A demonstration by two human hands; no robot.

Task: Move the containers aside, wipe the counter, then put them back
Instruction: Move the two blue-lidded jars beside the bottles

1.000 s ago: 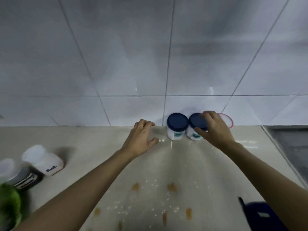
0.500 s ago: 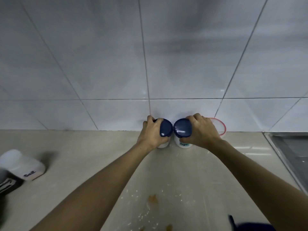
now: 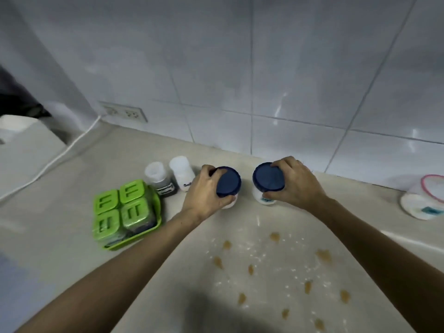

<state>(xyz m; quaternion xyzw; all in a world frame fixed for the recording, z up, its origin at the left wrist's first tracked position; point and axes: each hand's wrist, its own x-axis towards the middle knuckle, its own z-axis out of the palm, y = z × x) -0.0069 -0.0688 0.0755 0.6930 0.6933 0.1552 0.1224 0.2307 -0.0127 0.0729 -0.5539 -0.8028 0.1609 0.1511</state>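
Two white jars with dark blue lids are in my hands over the beige counter. My left hand grips the left jar by its lid and side, just right of two small white-capped bottles. My right hand grips the right jar the same way. I cannot tell whether the jars rest on the counter or hang just above it. Brown stains and white specks spread over the counter in front of the jars.
A green tray of green-lidded boxes stands at the left, with two white-capped bottles behind it. A pink-rimmed tub sits at the far right. A white cable runs to a wall socket. A white appliance is at the far left.
Both hands closed on the blue-lidded jars by the wall and carried them to the left, toward the small bottles. The view swung left with them, so the green tray now shows.
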